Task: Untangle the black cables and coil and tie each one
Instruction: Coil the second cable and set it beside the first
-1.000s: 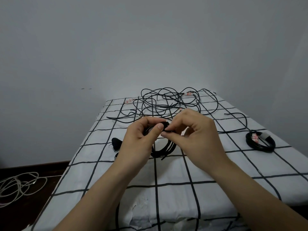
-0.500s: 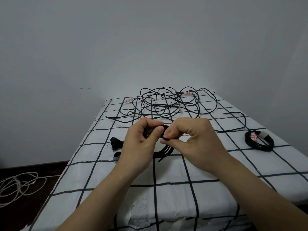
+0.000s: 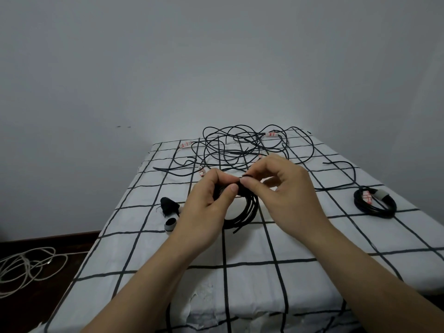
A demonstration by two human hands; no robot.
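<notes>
Holds coiled black cable (image 3: pixel 247 212) just above checked table (image 3: pixel 240 260), in front of the tangle; grips its top with left hand (image 3: pixel 206 203), thumb pressed over the strands. Pinches what looks like a dark tie at the same spot with right hand (image 3: pixel 286 188), fingers now spread wider than half a second back, when curled tight. Reads as closing the wrap, this coil nearly finished; leaves tangled cables (image 3: pixel 242 147) behind, one tied coil (image 3: pixel 374 204) at right

Counter (image 3: pixel 300 239): tangled cables (image 3: pixel 242 150) at far end; held coil (image 3: pixel 249 210) mid-counter between left hand (image 3: pixel 206 207) and right hand (image 3: pixel 286 193); tied coil (image 3: pixel 374 203) right; strap rolls (image 3: pixel 170 207) left; loose cord (image 3: pixel 26 265) on floor, left of counter.
</notes>
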